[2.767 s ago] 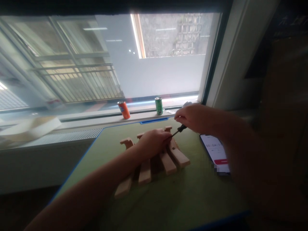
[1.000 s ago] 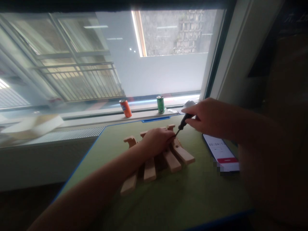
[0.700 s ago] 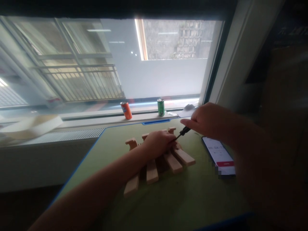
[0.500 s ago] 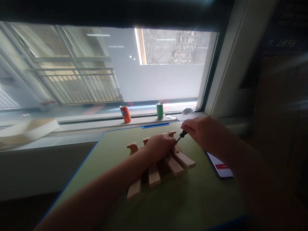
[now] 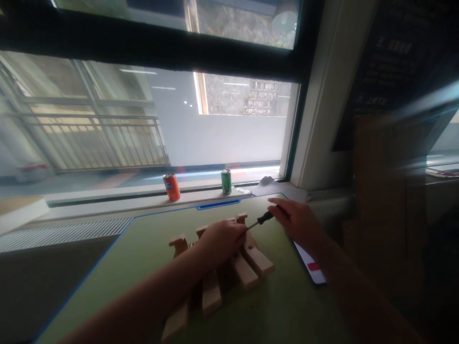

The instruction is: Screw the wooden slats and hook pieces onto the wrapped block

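Note:
A small assembly of pale wooden slats (image 5: 211, 294) with hooked ends lies on the green tabletop (image 5: 143, 258). My left hand (image 5: 224, 242) is closed over its middle and hides part of it and most of its own fingertips. In my right hand (image 5: 296, 220) is the black handle of a screwdriver (image 5: 265, 218), pinched near its end with the index finger stretched out above. The metal shaft slants down to the left, and its tip disappears beside my left fingers at the far end of the wood. A round dark hole shows in the rightmost slat.
An orange can (image 5: 171, 187) and a green can (image 5: 226, 182) stand on the windowsill beyond the table. A flat object with a white and red face (image 5: 313, 267) lies at the table's right side. Stacked cardboard boxes (image 5: 383, 191) are at the right.
The view has shifted, so everything sits lower and further left. The screwdriver now leans flatter, and my right hand's index finger has straightened off the handle. My left hand stays on the wood.

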{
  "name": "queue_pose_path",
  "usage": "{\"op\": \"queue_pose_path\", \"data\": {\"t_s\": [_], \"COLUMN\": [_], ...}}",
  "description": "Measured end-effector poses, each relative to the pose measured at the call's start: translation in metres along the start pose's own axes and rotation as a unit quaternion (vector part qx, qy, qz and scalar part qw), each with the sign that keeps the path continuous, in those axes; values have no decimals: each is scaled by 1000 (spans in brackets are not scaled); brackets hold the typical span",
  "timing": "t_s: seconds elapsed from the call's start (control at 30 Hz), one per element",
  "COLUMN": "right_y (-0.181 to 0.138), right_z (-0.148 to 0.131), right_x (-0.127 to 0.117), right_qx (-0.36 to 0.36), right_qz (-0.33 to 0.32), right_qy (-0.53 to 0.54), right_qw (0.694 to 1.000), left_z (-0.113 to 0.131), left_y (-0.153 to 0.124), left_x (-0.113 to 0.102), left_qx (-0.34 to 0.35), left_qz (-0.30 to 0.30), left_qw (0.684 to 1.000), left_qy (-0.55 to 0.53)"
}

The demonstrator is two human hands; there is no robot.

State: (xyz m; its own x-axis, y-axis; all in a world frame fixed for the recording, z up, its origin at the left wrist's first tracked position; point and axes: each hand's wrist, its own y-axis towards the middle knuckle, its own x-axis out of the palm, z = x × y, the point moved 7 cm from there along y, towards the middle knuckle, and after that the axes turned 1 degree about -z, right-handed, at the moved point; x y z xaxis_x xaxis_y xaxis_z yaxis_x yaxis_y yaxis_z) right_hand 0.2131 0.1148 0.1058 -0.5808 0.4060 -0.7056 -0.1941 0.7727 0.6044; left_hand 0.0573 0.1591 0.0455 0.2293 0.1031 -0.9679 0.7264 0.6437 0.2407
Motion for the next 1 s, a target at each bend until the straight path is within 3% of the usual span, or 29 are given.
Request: {"op": "queue_pose_path", "data": {"t_s": [0.13, 0.27, 0.4, 0.47, 0.6, 0.67, 0.87, 1.0], "right_y": [-11, -19, -5, 10, 40, 49, 54, 53], "right_z": [2, 5, -1, -4, -23, -30, -19, -23], "right_x": [12, 20, 27, 40, 66, 72, 75, 75], "right_qx": [-5, 46, 52, 75, 91, 93, 136, 113], "right_qz": [35, 28, 47, 19, -43, -51, 33, 28], "right_qy": [79, 168, 270, 399, 640, 677, 692, 693], "right_qw": [996, 984, 960, 914, 762, 729, 708, 712], "left_z": [1, 2, 2, 2, -1, -2, -4, -5], "left_y": [1, 1, 0, 0, 1, 1, 1, 1], "left_x": [1, -1, -3, -3, -1, 0, 0, -2], "left_qx": [-7, -16, -15, -18, -26, -26, -45, -69], "left_qz": [-25, -17, -2, 7, 15, 10, 5, 25], "left_qw": [1000, 1000, 1000, 999, 999, 999, 999, 997], "left_qy": [4, 18, 21, 28, 27, 17, 13, -2]}}
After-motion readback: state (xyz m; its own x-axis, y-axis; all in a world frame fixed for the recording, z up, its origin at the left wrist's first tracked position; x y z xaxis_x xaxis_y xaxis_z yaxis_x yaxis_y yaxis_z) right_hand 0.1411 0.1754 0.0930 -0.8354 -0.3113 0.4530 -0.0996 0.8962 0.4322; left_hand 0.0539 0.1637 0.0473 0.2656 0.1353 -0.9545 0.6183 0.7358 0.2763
